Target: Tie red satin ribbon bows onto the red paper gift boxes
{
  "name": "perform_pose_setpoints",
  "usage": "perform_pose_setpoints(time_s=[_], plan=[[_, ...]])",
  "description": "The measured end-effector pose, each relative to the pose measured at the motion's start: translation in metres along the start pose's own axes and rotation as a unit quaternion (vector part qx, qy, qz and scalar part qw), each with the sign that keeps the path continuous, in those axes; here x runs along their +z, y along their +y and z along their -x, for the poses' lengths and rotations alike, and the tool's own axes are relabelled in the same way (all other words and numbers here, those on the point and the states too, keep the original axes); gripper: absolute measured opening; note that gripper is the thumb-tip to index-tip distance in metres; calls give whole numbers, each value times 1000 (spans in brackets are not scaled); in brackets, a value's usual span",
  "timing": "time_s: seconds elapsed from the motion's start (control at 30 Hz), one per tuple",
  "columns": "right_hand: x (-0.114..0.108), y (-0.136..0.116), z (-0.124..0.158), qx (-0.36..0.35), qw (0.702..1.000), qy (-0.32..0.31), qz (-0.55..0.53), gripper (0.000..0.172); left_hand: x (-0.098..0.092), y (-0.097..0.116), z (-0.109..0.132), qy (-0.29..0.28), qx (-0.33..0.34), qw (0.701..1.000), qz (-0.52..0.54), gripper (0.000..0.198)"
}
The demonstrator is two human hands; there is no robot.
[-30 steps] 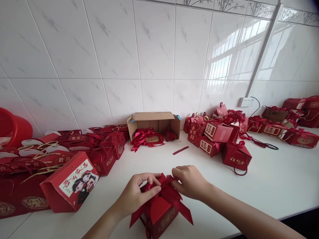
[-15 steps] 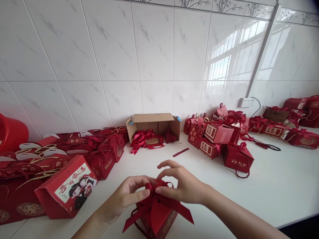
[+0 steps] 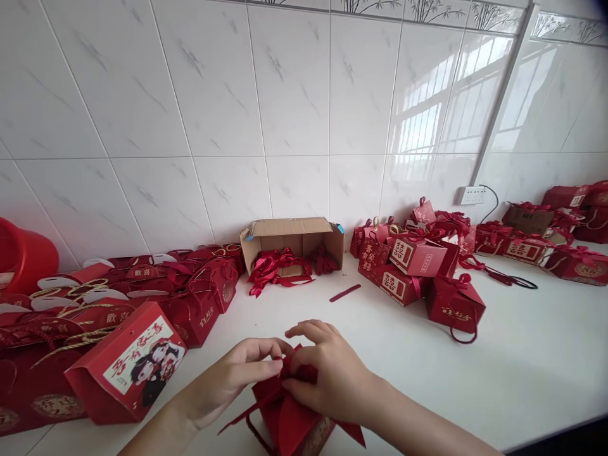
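A red gift box (image 3: 270, 415) stands at the bottom centre of the table, with a red ribbon (image 3: 350, 433) tied in a bow on its top. My left hand (image 3: 247, 367) pinches the left side of the bow between thumb and forefinger. On the other side, my right hand (image 3: 327, 367) has its thumb and forefinger closed on the ribbon, the other fingers raised and curled. The knot is mostly hidden behind my fingers. One ribbon tail hangs to the left and another to the lower right. A dark red cord shows at the box's left side.
Rows of red gift boxes (image 3: 190, 310) fill the left, with a box bearing a couple's picture (image 3: 142, 361) in front. An open carton (image 3: 291, 228) holds red ribbons (image 3: 275, 269). A ribbon strip (image 3: 345, 292) lies nearby. More boxes (image 3: 394, 282) are piled right; a red bucket (image 3: 33, 253) stands far left.
My right hand has shifted left and turned over the bow, covering more of it. The left ribbon tail has moved left, and the bow loops are now less visible.
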State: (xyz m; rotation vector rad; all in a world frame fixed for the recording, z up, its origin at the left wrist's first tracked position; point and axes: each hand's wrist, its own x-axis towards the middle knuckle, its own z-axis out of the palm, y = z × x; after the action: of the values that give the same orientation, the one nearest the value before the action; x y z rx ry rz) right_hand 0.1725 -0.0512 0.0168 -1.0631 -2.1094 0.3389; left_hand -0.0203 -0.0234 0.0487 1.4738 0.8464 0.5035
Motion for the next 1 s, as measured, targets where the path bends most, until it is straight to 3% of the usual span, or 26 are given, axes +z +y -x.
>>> perform_pose_setpoints(time_s=[0.13,0.27,0.37,0.83,0.93,1.0], plan=[[-2,0,-4,-12,1000,-6,-12,4,4,3,-6,31,16,997,-70,22],[-5,3,-5,-30,999,-20,-10,8,2,-2,-13,88,54,975,-199,16],[-6,2,-2,-19,999,-32,2,9,-2,-7,-17,100,66,966,-229,13],[-8,-6,14,-1,998,-30,62,4,-1,-10,-17,70,169,916,-358,13],[-10,-7,17,-6,997,-24,70,5,0,-7,-17,53,176,921,-343,13],[-18,-4,18,3,997,-9,82,7,1,-8,-18,38,172,940,-291,11]])
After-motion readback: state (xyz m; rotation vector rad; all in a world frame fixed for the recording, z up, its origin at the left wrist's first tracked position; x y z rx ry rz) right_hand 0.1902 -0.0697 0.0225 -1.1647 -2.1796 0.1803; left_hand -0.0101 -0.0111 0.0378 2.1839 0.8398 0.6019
